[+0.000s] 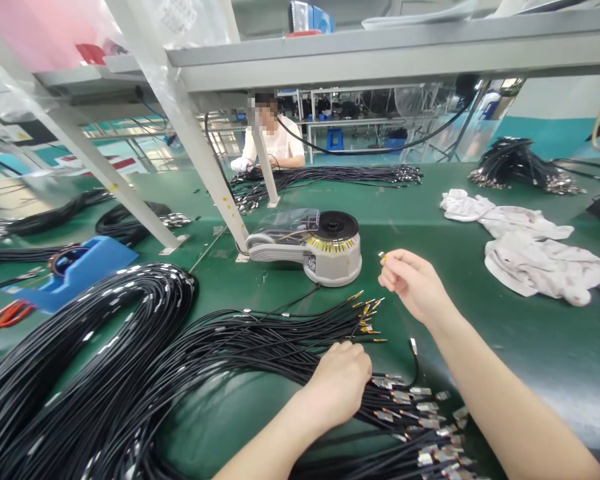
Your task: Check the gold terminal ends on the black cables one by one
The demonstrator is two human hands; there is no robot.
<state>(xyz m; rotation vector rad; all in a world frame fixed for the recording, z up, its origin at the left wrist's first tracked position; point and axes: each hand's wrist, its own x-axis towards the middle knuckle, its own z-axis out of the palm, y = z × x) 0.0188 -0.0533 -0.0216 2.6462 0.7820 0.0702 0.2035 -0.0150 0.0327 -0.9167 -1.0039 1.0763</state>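
Note:
My left hand (341, 380) rests knuckles-up on a thick bundle of black cables (130, 373) spread over the green table (260, 413), fingers curled down onto the wires near their metal-tagged ends (420, 413). My right hand (414, 283) is raised above the table, fingers pinched on a small piece with a metal tip (382, 256). Gold-tipped cable ends (367, 313) fan out just below it. An automatic tape dispenser (313, 245) stands just beyond both hands.
White cloths (525, 247) lie at the right. A blue tool (80, 267) and red scissors (3, 317) sit at the left. Slanted shelf legs (200, 160) stand mid-table. More cable piles (520, 163) lie farther back, where another person (273, 143) sits opposite.

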